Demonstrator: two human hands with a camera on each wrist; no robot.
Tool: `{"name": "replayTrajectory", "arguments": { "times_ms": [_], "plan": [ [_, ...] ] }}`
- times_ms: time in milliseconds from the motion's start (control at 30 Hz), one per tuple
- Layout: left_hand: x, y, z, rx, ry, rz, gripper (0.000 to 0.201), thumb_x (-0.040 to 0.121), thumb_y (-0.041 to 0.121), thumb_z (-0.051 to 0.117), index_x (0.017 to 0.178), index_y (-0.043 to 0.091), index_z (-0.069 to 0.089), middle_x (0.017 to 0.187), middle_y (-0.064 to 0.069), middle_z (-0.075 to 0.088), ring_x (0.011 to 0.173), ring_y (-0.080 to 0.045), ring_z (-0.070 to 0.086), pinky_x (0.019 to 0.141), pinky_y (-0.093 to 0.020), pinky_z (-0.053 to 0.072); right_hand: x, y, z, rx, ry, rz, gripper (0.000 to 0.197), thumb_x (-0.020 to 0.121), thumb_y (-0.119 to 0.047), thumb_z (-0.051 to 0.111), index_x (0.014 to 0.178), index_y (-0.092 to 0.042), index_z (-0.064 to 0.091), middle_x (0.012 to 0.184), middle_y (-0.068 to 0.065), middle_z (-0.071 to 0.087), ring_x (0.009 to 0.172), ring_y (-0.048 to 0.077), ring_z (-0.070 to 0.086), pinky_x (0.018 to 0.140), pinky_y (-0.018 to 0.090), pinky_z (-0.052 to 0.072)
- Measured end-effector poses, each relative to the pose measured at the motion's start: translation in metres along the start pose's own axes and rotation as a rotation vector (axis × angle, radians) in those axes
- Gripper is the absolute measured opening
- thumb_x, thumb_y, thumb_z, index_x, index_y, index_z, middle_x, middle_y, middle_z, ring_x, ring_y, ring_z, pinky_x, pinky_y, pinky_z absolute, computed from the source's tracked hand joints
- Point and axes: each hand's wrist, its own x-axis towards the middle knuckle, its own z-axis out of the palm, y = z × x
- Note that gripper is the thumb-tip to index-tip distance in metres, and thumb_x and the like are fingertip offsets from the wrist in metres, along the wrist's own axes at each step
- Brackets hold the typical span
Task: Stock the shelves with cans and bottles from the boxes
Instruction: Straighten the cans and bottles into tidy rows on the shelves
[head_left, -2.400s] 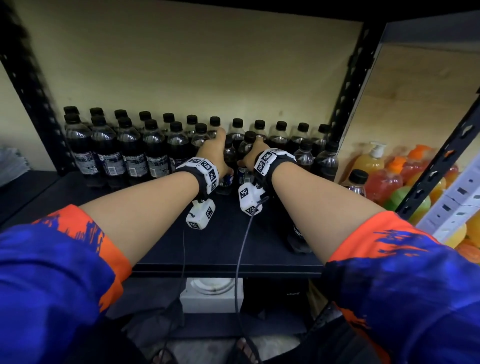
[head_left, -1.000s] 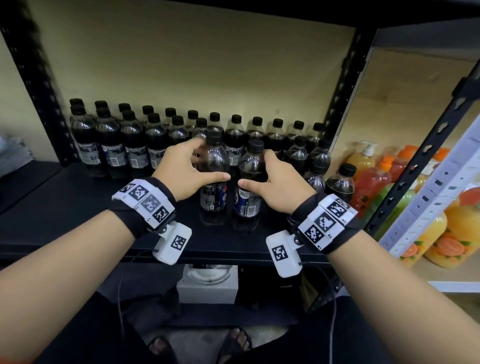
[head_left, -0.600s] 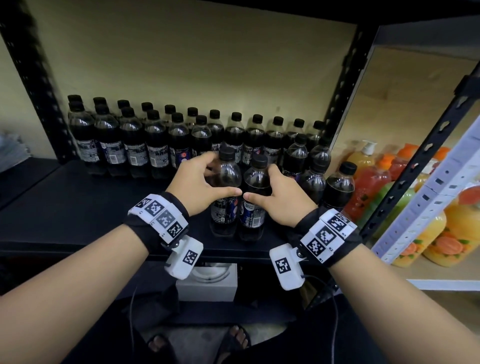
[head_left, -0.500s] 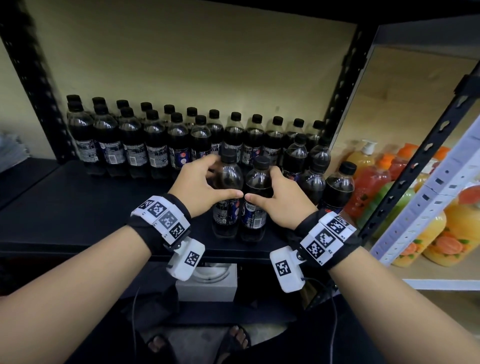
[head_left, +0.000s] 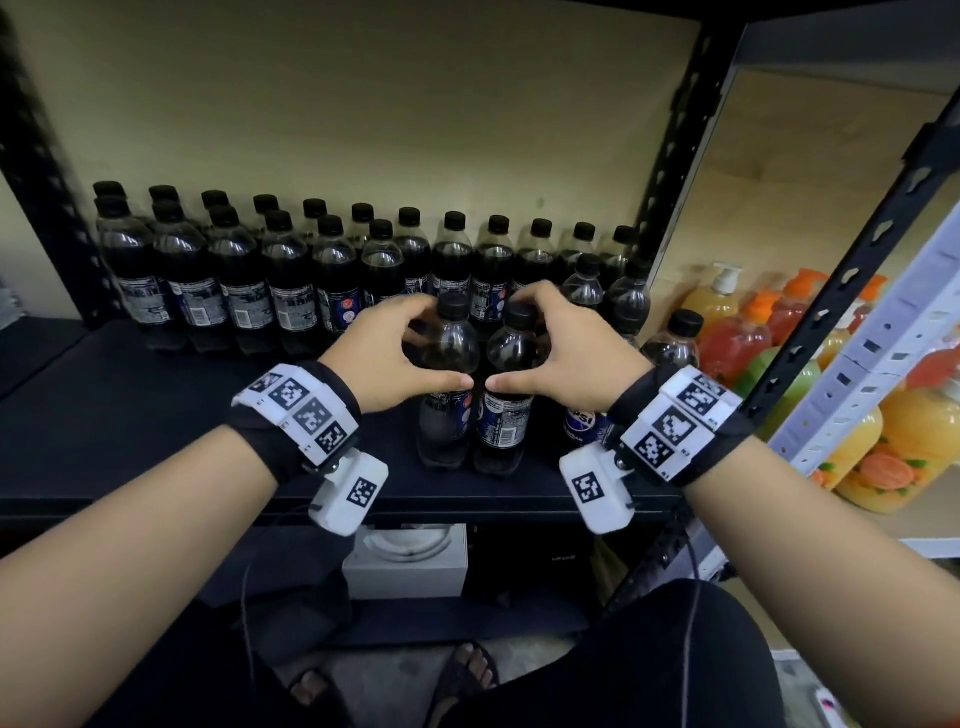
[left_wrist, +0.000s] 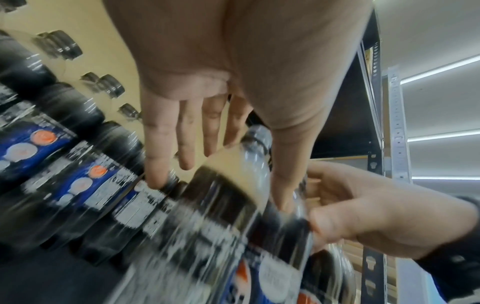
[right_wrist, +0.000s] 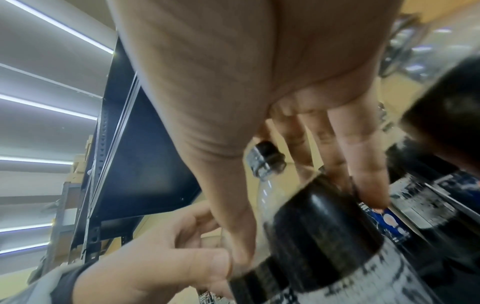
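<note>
The 2 cola bottles, which a second earlier were deeper on the shelf (head_left: 156, 415), stood nearer its front edge. The left hand (head_left: 384, 353) gripped the left bottle (head_left: 447, 384); the right hand (head_left: 566, 353) gripped the right bottle (head_left: 506, 395), thumbs nearly touching. Apparently they were being repositioned, not yet set against the back rows (head_left: 291, 280).

I can't read the rear bottles' labels (head_left: 193, 306); both wrist views smear, and my left hand (head_left: 387, 358) perhaps hides its bottle's far side.

glossy plastic bottles (head_left: 447, 364), matt metal shelf (head_left: 130, 415)
</note>
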Motion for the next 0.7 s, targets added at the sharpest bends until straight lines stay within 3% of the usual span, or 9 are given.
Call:
{"name": "replayTrajectory", "arguments": {
  "times_ms": [133, 233, 333, 467, 600, 700],
  "plan": [
    [0.018, 0.014, -0.021, 0.193, -0.127, -0.02, 0.115, 0.054, 0.046, 0.096, 0.149, 0.027, 0.035, 0.137, 0.011, 0.049, 0.114, -0.01, 0.054, 0.099, -0.032, 0.048, 0.012, -0.004, -0.017, -0.135, -0.119, 0.001, 0.082, 0.064, -0.039, 0.094, 0.128, -0.023, 0.046, 0.115, -0.005, 0.062, 0.102, 0.014, 0.06, 0.086, 0.028, 0.049],
    [0.028, 0.02, -0.024, 0.244, -0.268, -0.038, 0.104, 0.052, 0.043, 0.098, 0.141, 0.025, 0.046, 0.129, 0.01, 0.06, 0.105, -0.009, 0.061, 0.096, -0.034, 0.052, 0.019, -0.006, -0.019, -0.184, -0.15, -0.039, 0.082, 0.063, -0.034, 0.095, 0.128, -0.023, 0.047, 0.116, -0.004, 0.062, 0.103, 0.016, 0.059, 0.085, 0.029, 0.049],
    [0.033, 0.02, -0.021, 0.165, -0.273, -0.056, 0.085, 0.055, 0.033, 0.098, 0.128, 0.024, 0.054, 0.114, 0.006, 0.066, 0.095, -0.01, 0.066, 0.089, -0.039, 0.058, 0.024, -0.003, -0.017, -0.156, -0.151, -0.067, 0.076, 0.064, -0.031, 0.095, 0.126, -0.024, 0.049, 0.113, -0.006, 0.062, 0.1, 0.015, 0.06, 0.083, 0.028, 0.047],
    [0.031, 0.015, -0.016, -0.006, -0.299, -0.097, 0.07, 0.061, 0.019, 0.096, 0.116, 0.033, 0.054, 0.113, 0.0, 0.067, 0.095, -0.022, 0.071, 0.072, -0.049, 0.063, 0.025, 0.002, -0.016, -0.136, -0.145, -0.069, 0.074, 0.066, -0.028, 0.094, 0.124, -0.024, 0.049, 0.113, -0.006, 0.062, 0.099, 0.015, 0.059, 0.08, 0.027, 0.045],
    [0.03, 0.012, -0.013, 0.016, -0.263, -0.052, 0.068, 0.061, 0.028, 0.096, 0.116, 0.031, 0.056, 0.107, 0.006, 0.069, 0.094, -0.014, 0.07, 0.089, -0.043, 0.059, 0.028, 0.001, -0.016, -0.163, -0.157, -0.06, 0.077, 0.066, -0.033, 0.094, 0.127, -0.024, 0.048, 0.115, -0.005, 0.063, 0.1, 0.016, 0.06, 0.08, 0.028, 0.046],
    [0.029, 0.01, -0.013, 0.013, -0.24, -0.057, 0.067, 0.061, 0.032, 0.096, 0.115, 0.033, 0.057, 0.105, 0.008, 0.069, 0.091, -0.012, 0.07, 0.091, -0.041, 0.058, 0.031, -0.001, -0.019, -0.175, -0.17, -0.054, 0.077, 0.066, -0.034, 0.094, 0.128, -0.023, 0.05, 0.116, -0.005, 0.065, 0.1, 0.016, 0.062, 0.081, 0.028, 0.048]
  ]
}}
